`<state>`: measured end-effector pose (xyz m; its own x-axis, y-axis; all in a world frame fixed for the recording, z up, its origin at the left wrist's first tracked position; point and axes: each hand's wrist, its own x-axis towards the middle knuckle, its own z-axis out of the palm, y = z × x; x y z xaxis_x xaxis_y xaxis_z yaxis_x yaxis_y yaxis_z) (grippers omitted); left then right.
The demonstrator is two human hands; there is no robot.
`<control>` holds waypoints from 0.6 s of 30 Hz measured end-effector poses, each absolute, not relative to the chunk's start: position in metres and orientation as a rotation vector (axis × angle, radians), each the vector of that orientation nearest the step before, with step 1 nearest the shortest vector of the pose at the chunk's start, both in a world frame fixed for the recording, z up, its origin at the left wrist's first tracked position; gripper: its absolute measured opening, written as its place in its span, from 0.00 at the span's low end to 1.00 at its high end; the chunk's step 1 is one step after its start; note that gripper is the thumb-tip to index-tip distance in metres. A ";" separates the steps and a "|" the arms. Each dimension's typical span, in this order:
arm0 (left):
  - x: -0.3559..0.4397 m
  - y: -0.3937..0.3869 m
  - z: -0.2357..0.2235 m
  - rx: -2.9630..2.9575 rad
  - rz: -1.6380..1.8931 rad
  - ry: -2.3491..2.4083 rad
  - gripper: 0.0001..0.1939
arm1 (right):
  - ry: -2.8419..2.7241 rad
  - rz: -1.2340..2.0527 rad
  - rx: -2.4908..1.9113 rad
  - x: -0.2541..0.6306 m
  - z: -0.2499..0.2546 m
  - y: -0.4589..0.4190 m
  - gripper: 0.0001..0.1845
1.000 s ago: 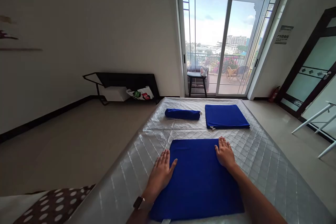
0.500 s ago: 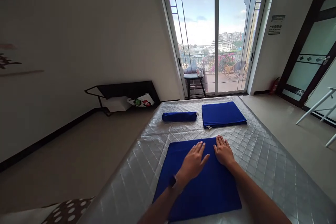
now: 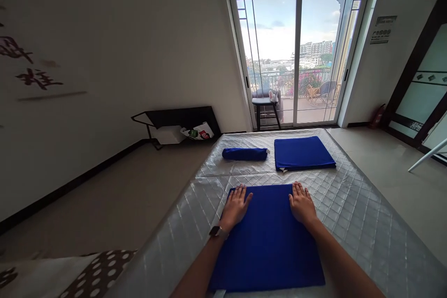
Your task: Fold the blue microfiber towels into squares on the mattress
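Observation:
A flat folded blue cloth (image 3: 267, 242) lies in front of me on a silvery quilted mattress (image 3: 349, 205). My left hand (image 3: 236, 206) rests flat on the cloth's far left corner, fingers spread. My right hand (image 3: 301, 205) lies flat on its far right corner, fingers stretched out. Neither hand holds anything. Farther away on the mattress lie a rolled blue cloth (image 3: 244, 153) on the left and a second flat folded blue cloth (image 3: 302, 152) on the right.
Beyond the mattress stand sliding glass doors (image 3: 296, 51) to a balcony with a stool (image 3: 266, 108). A low black rack (image 3: 178, 118) with a white box and a bag stands by the left wall. A dotted pillow (image 3: 98, 274) lies at the near left.
My left hand slid from the middle of the cloth back out to its far left corner. My right hand stayed on the far right corner. The view shifted slightly.

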<state>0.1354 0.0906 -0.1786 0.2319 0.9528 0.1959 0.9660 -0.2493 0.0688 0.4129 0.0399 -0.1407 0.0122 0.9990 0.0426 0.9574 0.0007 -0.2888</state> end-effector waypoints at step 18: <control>0.097 0.087 -0.192 -2.376 -0.421 -1.940 0.37 | -2.098 0.257 -2.165 0.415 -0.127 0.038 0.33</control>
